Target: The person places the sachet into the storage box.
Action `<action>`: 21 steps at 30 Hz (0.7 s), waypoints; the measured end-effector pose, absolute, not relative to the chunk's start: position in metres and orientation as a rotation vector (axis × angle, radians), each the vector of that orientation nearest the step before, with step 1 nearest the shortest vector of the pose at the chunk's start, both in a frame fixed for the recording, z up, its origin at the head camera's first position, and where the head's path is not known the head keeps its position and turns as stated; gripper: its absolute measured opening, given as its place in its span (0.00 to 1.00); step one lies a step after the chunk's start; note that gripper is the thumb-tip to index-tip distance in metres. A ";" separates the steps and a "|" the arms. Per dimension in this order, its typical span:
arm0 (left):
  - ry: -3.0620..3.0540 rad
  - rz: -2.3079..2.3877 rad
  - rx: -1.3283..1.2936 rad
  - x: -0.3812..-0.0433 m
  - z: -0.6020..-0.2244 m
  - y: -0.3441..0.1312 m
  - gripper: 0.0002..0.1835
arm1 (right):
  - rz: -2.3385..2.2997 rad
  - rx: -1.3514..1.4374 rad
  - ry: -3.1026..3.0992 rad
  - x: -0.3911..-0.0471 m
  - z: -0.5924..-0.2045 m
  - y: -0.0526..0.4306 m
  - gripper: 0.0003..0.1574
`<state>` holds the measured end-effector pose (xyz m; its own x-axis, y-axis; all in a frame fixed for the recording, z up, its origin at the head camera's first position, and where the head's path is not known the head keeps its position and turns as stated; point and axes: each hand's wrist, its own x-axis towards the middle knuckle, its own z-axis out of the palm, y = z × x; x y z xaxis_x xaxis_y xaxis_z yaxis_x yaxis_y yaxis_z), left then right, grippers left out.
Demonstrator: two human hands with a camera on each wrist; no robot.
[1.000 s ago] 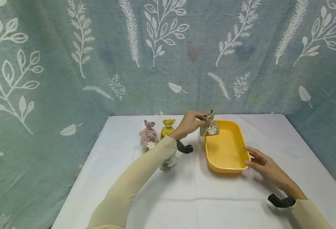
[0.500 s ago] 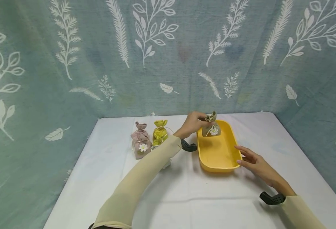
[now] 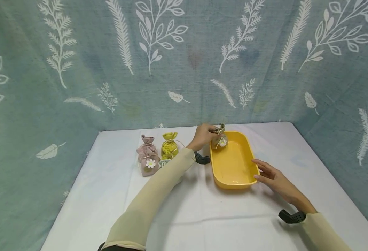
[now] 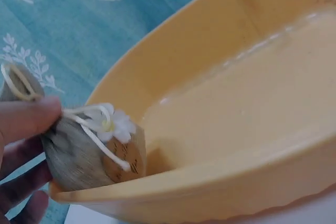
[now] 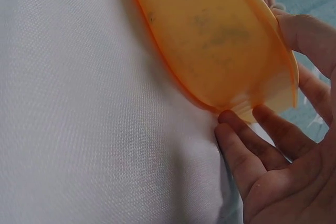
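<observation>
A grey-green drawstring pouch (image 3: 220, 140) with a white flower is pinched at its tied neck by my left hand (image 3: 202, 135). It sits at the far left corner of the yellow tray (image 3: 234, 184); in the left wrist view the lower part of the pouch (image 4: 79, 156) is inside the rim. My right hand (image 3: 273, 177) rests against the tray's near right side, fingers loosely extended. The right wrist view has the thumb at the rim and fingertips (image 5: 262, 114) on the outer wall.
Left of the tray stand a pink pouch (image 3: 147, 157) with a flower and a yellow-green pouch (image 3: 169, 148). A pale pouch (image 3: 163, 162) is mostly hidden behind my left sleeve (image 3: 158, 195). A leaf-patterned curtain (image 3: 184, 69) hangs behind the white-covered table (image 3: 234, 223).
My left hand has lowered the grey-green pouch into the tray's far left corner. The right hand stays at the tray's side. The head view has shifted, so everything appears further left.
</observation>
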<state>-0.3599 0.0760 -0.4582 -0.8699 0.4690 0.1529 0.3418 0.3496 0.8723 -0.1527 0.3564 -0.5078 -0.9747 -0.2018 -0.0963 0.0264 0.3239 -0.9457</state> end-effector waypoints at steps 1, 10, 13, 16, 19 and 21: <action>2.481 1.558 0.738 -0.360 -0.460 0.076 0.05 | -1.718 -0.163 2.384 -0.153 -0.508 0.356 0.43; 2.482 1.577 0.706 -0.358 -0.448 0.069 0.16 | -1.705 -0.165 2.393 -0.153 -0.506 0.354 0.42; 2.448 1.549 0.722 -0.354 -0.437 0.062 0.16 | -1.696 -0.143 2.381 -0.151 -0.503 0.354 0.43; 2.419 1.503 0.759 -0.348 -0.424 0.053 0.15 | -1.673 -0.113 2.384 -0.148 -0.501 0.353 0.43; 2.381 1.475 0.814 -0.342 -0.410 0.041 0.13 | -1.644 -0.095 2.403 -0.147 -0.501 0.353 0.42; 2.360 1.461 0.842 -0.338 -0.400 0.032 0.13 | -1.638 -0.100 2.407 -0.147 -0.500 0.353 0.42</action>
<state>-0.3376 0.0321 -0.3999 -0.8052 0.5855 0.0940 0.3452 0.3339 0.8771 -0.1474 0.3526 -0.5003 -0.9718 -0.1831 -0.1488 0.0712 0.3735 -0.9249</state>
